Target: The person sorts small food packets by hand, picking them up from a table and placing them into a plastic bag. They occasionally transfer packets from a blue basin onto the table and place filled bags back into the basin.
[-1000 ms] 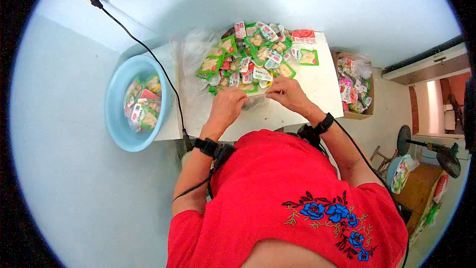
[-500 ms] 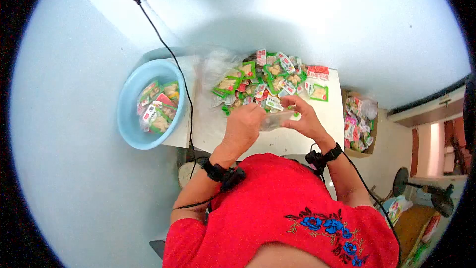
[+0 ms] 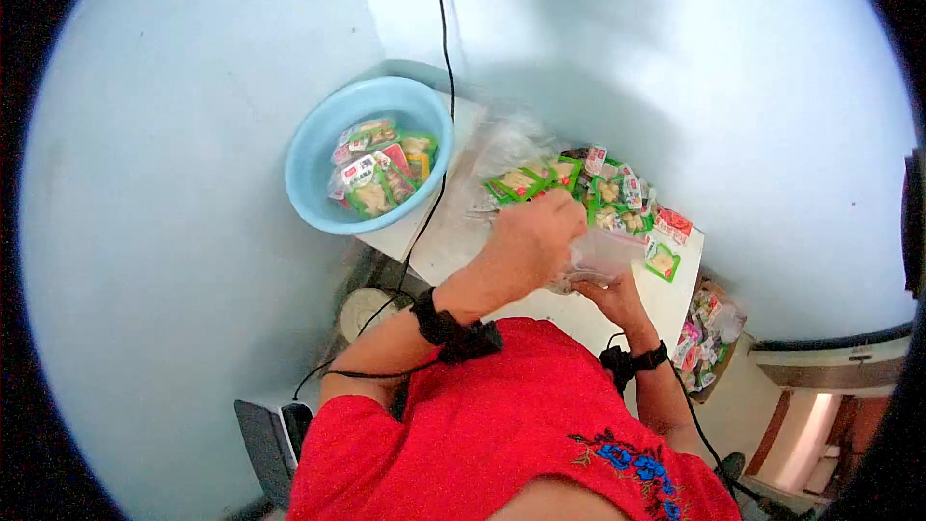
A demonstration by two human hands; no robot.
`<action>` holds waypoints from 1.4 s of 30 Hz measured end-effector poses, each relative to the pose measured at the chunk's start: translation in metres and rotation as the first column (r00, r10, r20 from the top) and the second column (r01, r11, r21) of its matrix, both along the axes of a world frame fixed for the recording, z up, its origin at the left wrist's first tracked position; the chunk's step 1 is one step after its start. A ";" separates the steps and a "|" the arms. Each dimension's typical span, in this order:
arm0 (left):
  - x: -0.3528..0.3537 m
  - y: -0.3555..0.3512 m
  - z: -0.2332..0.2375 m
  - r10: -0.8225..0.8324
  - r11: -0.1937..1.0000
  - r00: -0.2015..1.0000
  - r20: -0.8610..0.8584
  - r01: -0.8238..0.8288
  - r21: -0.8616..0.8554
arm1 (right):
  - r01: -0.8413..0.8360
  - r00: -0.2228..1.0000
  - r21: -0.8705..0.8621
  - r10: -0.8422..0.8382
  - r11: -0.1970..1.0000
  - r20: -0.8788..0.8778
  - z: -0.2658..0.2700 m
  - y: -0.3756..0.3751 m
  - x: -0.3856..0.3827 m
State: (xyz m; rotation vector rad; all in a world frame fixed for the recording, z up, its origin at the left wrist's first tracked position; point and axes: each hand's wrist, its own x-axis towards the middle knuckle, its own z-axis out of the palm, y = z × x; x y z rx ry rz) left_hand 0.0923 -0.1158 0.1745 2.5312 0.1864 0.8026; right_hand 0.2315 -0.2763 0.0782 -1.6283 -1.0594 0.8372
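Note:
A clear plastic bag (image 3: 615, 253) is between my hands over the front of the white table. My left hand (image 3: 538, 239) is closed at the bag's left edge, its fingertips turned away from view. Lower on the right, my right hand (image 3: 617, 299) grips the bag from below, with part of the fingers behind the plastic. Just beyond the hands lies a heap of small green, white and red food packets (image 3: 608, 195). One green-edged packet (image 3: 663, 260) rests apart, to the right of the bag.
A light blue basin (image 3: 301, 178) with several packets in it stands at the table's left. Crumpled clear plastic (image 3: 511, 140) lies behind the heap. A black cable (image 3: 445, 68) runs down across the basin's right side. A box of packets (image 3: 704, 333) sits right of the table.
The view has swung left, so the table appears turned. My left hand has risen over the front of the heap, and my right hand has shifted beneath the bag, which now shows more of its surface.

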 end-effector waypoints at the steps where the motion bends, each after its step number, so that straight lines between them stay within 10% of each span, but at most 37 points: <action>1: 0.000 0.007 -0.001 0.024 0.999 1.000 0.009 -0.024 -0.023 | -0.015 1.000 -0.060 0.015 0.998 0.011 0.004 -0.001 -0.001; 9: 0.016 0.078 -0.041 -0.214 0.798 0.939 -0.269 0.010 -0.603 | -0.151 0.967 -0.137 0.117 0.979 -0.225 0.037 -0.003 -0.011; 15: 0.011 0.060 -0.099 -0.515 0.110 0.856 -0.029 0.033 -0.993 | -0.143 0.928 -0.144 0.082 0.979 -0.365 0.034 -0.007 -0.008; 20: -0.003 0.052 -0.109 -0.535 -0.392 0.828 0.167 -0.068 -0.917 | -0.073 0.912 -0.110 0.021 0.991 -0.409 0.021 -0.006 -0.004; 25: -0.017 0.045 -0.126 -0.512 -0.302 0.847 0.144 -0.020 -0.953 | 0.189 0.867 0.014 -0.160 0.982 -0.471 0.016 0.009 -0.021; 33: -0.020 0.043 -0.150 -0.231 -0.715 0.919 0.319 0.062 -0.696 | 0.117 0.820 -0.121 -0.164 0.986 -0.548 -0.015 0.004 -0.002; 36: -0.036 0.044 -0.145 -0.202 -0.878 0.749 0.631 0.147 -0.456 | 0.183 0.729 -0.090 -0.197 0.979 -0.656 -0.018 0.014 -0.002; 41: -0.041 0.033 -0.125 -0.301 -0.251 0.906 0.297 0.225 -0.942 | 0.153 0.695 -0.061 -0.151 0.986 -0.703 -0.006 0.035 -0.010; 42: -0.042 0.032 -0.116 -0.226 -0.270 0.942 0.247 0.183 -0.945 | 0.122 0.706 -0.058 -0.128 0.991 -0.696 -0.005 0.037 -0.011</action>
